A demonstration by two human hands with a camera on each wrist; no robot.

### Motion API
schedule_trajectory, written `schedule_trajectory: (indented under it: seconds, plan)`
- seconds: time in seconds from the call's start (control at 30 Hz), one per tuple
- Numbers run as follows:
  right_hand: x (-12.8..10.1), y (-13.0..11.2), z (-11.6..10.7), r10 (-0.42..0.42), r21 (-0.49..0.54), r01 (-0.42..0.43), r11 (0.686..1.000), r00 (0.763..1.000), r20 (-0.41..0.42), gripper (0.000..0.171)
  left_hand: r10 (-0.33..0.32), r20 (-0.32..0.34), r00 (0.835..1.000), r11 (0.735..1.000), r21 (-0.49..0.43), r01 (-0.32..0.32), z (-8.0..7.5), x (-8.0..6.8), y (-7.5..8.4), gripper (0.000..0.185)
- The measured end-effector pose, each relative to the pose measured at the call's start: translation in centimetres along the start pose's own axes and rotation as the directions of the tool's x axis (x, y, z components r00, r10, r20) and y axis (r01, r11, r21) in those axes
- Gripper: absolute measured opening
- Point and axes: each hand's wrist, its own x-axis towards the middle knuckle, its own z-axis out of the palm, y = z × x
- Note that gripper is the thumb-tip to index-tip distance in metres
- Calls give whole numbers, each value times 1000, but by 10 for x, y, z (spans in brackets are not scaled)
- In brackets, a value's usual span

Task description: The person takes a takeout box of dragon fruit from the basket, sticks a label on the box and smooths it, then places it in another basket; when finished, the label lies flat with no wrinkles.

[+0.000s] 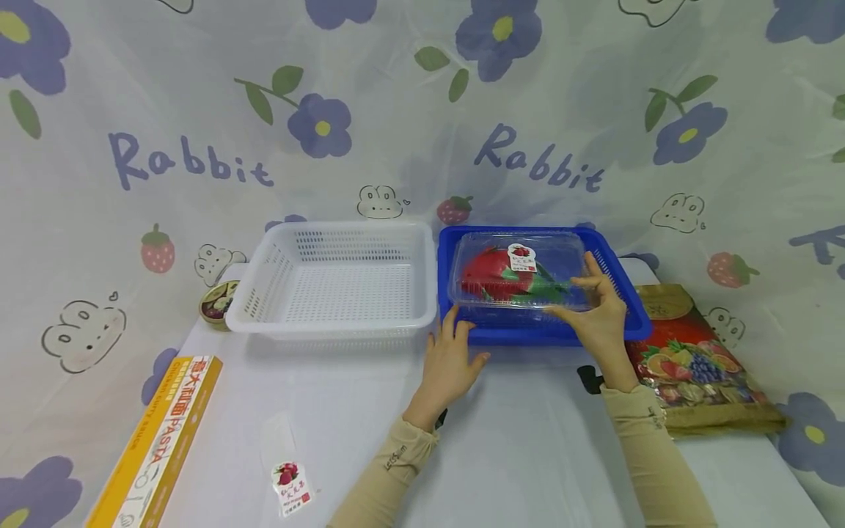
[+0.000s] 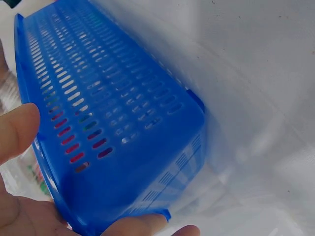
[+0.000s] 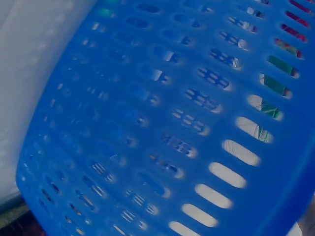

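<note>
A clear plastic clamshell box (image 1: 574, 253) lies over the blue basket (image 1: 541, 337), its lid down. Inside it is a red dragon fruit (image 1: 485, 275) with green scales, and a white dragon fruit sticker (image 1: 522, 258) is on the lid. My right hand (image 1: 604, 319) grips the box's right end, thumb at the front edge and fingers on the end. At the basket's front left corner is my left hand (image 1: 449, 367), fingers spread and fingertips at the rim by the box. In the left wrist view, its thumb (image 2: 19, 130) shows beside the slotted blue wall.
Left of the blue basket stands a white basket (image 1: 337, 326). A pasta box (image 1: 155, 447) and a small round tin (image 1: 218, 304) lie further left. A sticker on a backing strip (image 1: 290, 484) lies near the front. On the right is a red and gold fruit-print bag (image 1: 700, 359).
</note>
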Motion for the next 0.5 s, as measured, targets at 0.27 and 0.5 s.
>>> schedule_trajectory:
  seconds: [0.27,0.5]
  plan:
    - [1,8,0,81,16,-82,996,996,47,48,-7,-2,1000,1000,18,7,1,0,1,51]
    - [5,15,2,113,3,-114,994,992,62,51,-9,-6,1000,999,36,10,1,1,1,52]
